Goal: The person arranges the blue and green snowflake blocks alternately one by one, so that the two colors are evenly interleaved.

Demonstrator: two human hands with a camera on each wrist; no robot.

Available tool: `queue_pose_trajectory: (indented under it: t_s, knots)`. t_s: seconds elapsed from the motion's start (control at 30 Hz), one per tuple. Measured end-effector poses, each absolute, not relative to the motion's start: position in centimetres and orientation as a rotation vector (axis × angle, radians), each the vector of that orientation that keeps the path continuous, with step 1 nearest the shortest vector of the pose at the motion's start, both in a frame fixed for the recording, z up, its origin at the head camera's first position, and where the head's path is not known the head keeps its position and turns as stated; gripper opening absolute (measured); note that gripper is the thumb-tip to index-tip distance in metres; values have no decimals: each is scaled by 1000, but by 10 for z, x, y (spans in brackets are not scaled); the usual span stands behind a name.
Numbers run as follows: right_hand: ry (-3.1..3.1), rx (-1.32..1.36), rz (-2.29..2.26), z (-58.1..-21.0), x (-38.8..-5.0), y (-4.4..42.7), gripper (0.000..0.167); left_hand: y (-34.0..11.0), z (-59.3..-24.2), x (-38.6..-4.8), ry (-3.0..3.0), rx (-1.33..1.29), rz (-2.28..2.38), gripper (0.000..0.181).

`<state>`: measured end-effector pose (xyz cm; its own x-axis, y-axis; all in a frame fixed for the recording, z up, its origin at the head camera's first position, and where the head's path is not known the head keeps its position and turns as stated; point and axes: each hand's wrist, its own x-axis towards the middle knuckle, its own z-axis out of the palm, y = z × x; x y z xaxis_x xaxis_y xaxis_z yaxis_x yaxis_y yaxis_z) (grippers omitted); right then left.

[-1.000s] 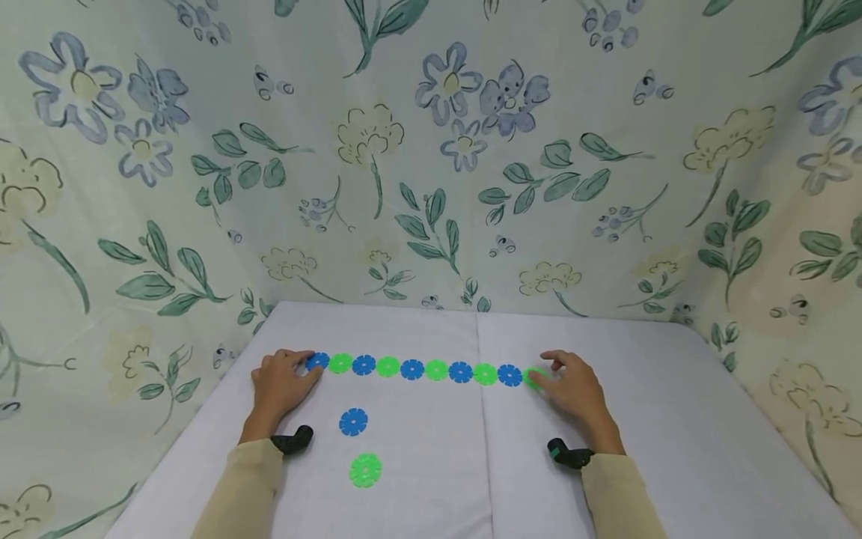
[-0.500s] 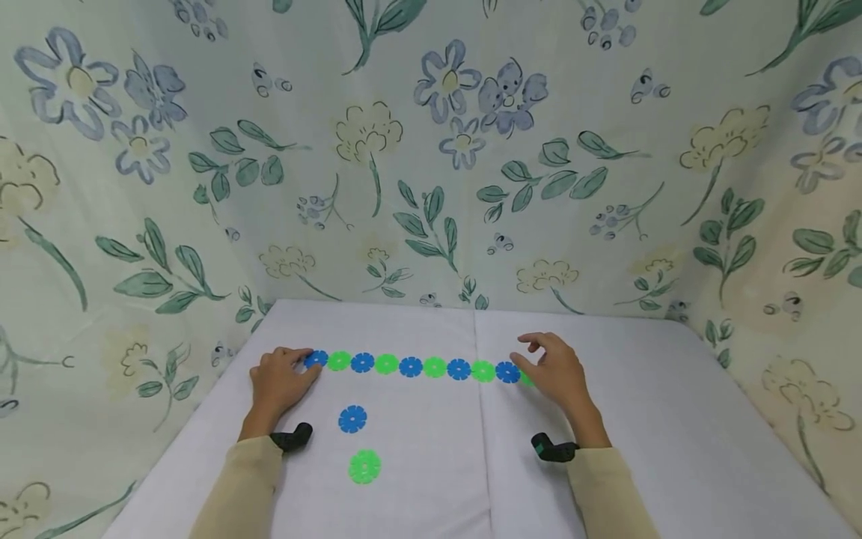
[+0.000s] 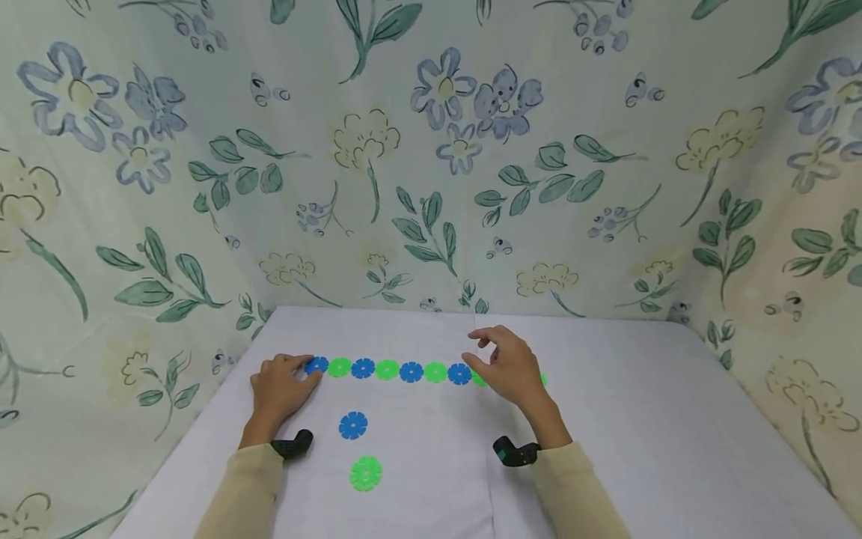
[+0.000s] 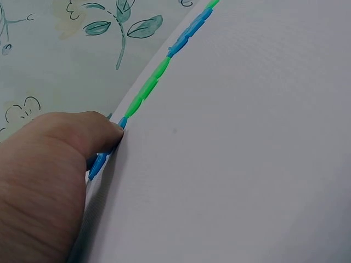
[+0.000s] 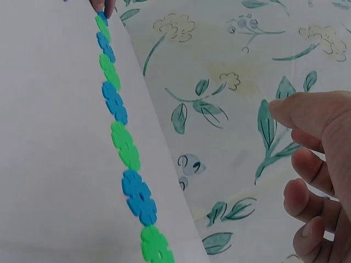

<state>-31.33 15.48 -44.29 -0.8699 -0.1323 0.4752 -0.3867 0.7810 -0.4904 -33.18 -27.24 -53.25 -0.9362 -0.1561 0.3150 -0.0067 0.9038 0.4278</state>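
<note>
Blue and green notched plastic interlocking discs form an alternating row across the white table. At its left end, my left hand (image 3: 279, 385) pinches the blue interlocking disc (image 3: 316, 365) between thumb and fingers; the left wrist view shows the thumb (image 4: 104, 131) against its edge. Over the right part of the row hovers my right hand (image 3: 508, 367), its fingers loosely bent with nothing between them. It hides a blue disc and part of a green disc (image 3: 479, 379). The green end disc (image 3: 542, 379) barely shows beyond it.
A loose blue disc (image 3: 353, 425) and a loose green disc (image 3: 366, 474) lie on the table nearer to me. Floral cloth (image 3: 431, 150) hangs behind and on both sides of the white-covered table (image 3: 640, 419). A crease runs through the tablecloth near the middle.
My right hand has let go of the green disc at the right end and moved left above the row. My left hand and the discs stay where they were.
</note>
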Motion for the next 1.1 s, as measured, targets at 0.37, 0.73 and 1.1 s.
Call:
queue_pose_trajectory:
  t_s: [0.37, 0.73, 1.1]
  knots:
    - [-2569, 593, 1102, -453, -297, 103, 30, -270, -533, -330, -2718, 121, -616, 48]
    - [-2666, 730, 1202, -462, -295, 62, 32, -272, -531, -333, -2726, 120, -609, 48]
    - [-2774, 780, 1228, -477, -290, 32, 41, -272, -535, -334, -2726, 113, -606, 48]
